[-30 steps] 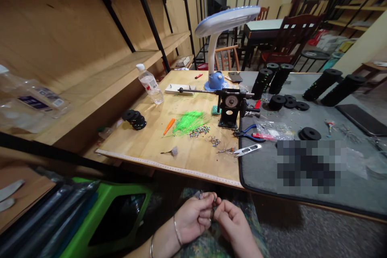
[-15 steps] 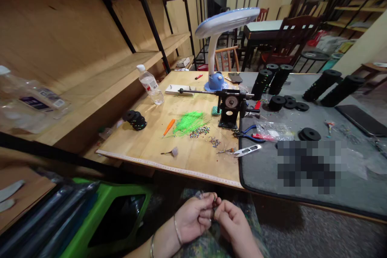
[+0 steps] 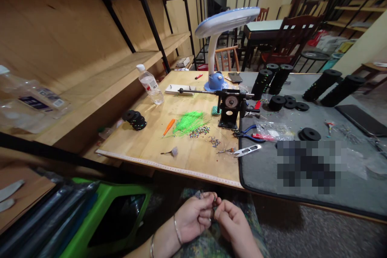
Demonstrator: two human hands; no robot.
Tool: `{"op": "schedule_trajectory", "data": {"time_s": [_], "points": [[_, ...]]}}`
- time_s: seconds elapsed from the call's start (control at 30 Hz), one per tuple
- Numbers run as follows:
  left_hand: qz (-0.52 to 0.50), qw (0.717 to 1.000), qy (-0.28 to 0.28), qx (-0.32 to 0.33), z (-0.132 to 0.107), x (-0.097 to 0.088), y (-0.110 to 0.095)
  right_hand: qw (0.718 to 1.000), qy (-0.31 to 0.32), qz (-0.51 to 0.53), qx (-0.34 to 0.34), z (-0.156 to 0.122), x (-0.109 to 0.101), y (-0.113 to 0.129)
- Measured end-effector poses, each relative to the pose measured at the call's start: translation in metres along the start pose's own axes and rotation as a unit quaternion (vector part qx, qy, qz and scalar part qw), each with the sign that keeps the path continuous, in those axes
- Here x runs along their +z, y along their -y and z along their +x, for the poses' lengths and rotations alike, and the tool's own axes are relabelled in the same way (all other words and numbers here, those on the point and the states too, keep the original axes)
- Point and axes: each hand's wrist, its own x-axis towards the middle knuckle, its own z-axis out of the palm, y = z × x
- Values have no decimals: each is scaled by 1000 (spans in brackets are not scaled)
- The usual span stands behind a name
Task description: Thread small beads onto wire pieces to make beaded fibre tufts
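Observation:
My left hand [image 3: 193, 215] and my right hand [image 3: 232, 221] meet over my lap, below the front edge of the wooden table [image 3: 145, 145]. Both are closed in a pinch on one small metallic piece [image 3: 214, 200] between the fingertips; it is too small to name. Thin bangles circle my left wrist. On the table ahead lie a bunch of green strands [image 3: 189, 121], a heap of coloured beads [image 3: 199, 131], silver thread snips [image 3: 247, 150] and blue-handled pliers [image 3: 249, 133].
A black hand-crank winder [image 3: 231, 107] and a blue desk lamp [image 3: 222, 34] stand mid-table. Black spools [image 3: 276, 76] and discs lie on a grey mat [image 3: 263, 169] at right. A water bottle [image 3: 150, 84], wooden shelving at left, a green stool [image 3: 111, 209] beside my knee.

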Motion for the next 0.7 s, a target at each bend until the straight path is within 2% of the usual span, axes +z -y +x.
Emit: {"op": "schedule_trajectory", "data": {"time_s": [0.7], "points": [[11, 1000, 2, 2, 0, 0, 1, 1000, 5, 5, 19, -2, 5, 9]]}}
